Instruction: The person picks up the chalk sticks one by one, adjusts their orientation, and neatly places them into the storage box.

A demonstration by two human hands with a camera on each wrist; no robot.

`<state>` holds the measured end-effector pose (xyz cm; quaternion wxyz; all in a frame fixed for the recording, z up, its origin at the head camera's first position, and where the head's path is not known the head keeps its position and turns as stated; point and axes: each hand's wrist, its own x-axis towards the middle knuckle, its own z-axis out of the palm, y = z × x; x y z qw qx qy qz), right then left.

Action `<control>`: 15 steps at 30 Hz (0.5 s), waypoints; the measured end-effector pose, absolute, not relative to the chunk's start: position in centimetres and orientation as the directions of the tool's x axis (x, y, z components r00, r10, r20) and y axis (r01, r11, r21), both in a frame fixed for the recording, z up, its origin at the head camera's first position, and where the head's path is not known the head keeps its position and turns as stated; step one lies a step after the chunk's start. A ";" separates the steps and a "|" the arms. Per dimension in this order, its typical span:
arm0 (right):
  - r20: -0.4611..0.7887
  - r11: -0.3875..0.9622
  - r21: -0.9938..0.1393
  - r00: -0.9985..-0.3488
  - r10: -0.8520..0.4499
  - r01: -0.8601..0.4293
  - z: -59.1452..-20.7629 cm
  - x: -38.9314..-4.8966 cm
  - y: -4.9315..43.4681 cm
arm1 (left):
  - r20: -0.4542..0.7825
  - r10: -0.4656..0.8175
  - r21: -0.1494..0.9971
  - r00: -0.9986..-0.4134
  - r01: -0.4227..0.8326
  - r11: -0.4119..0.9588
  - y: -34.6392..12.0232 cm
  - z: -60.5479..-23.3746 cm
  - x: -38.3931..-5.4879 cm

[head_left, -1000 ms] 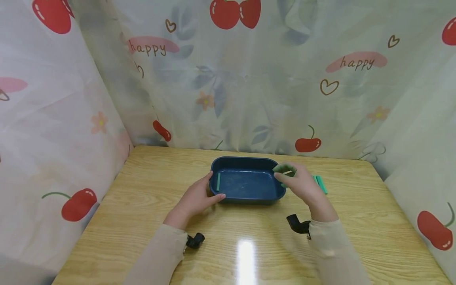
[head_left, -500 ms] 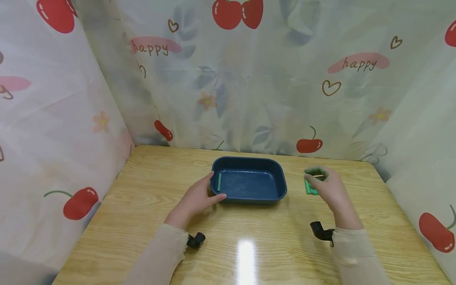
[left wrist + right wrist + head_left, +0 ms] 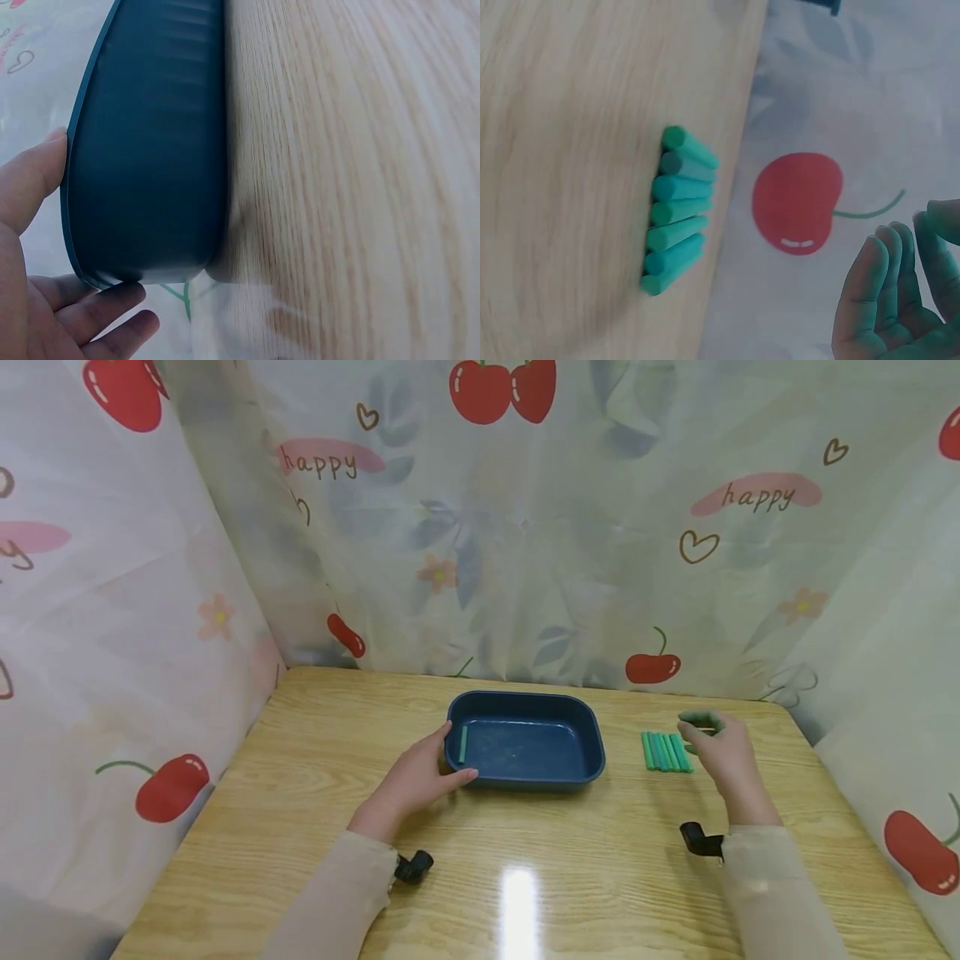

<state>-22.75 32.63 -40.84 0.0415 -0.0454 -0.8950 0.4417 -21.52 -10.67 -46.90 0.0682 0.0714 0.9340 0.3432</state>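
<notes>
A dark blue rectangular box [image 3: 525, 782] with rounded corners stands on the table. My left hand [image 3: 408, 785] holds it at its left end, thumb and fingers spread around the near left corner. In the left wrist view, the thumb and fingertips touch the box's rim and outer wall [image 3: 150, 150]. One green chalk stick [image 3: 462, 744] lies inside, along the left end. To the right of the box, several green and teal chalk sticks [image 3: 666, 752] lie side by side. Just right of that row hovers my right hand [image 3: 716, 747], fingers loosely bent, green-tinted, with nothing visible between them.
The wooden table [image 3: 480, 860] reaches back to a patterned curtain [image 3: 525, 568], which also hangs along both sides. Black wrist-camera mounts [image 3: 414, 866] stick out from both cuffs. Bare tabletop separates the box from the chalk row.
My right hand has moved right, from over the box's right end, across the chalk row to its far side, leaving the whole row in sight. The left hand and box have stayed put.
</notes>
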 end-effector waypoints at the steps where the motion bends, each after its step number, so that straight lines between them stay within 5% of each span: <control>1: 0.034 0.601 -0.798 -0.992 0.123 0.047 -41.0 -23.0 32.9 | -0.077 0.180 0.652 -0.981 0.088 0.753 -10.7 -46.9 -21.5; 15: -0.083 0.623 -0.775 -0.994 0.066 0.106 -43.5 -25.8 36.0 | -0.088 0.169 0.641 -0.982 0.074 0.764 -10.8 -47.5 -21.8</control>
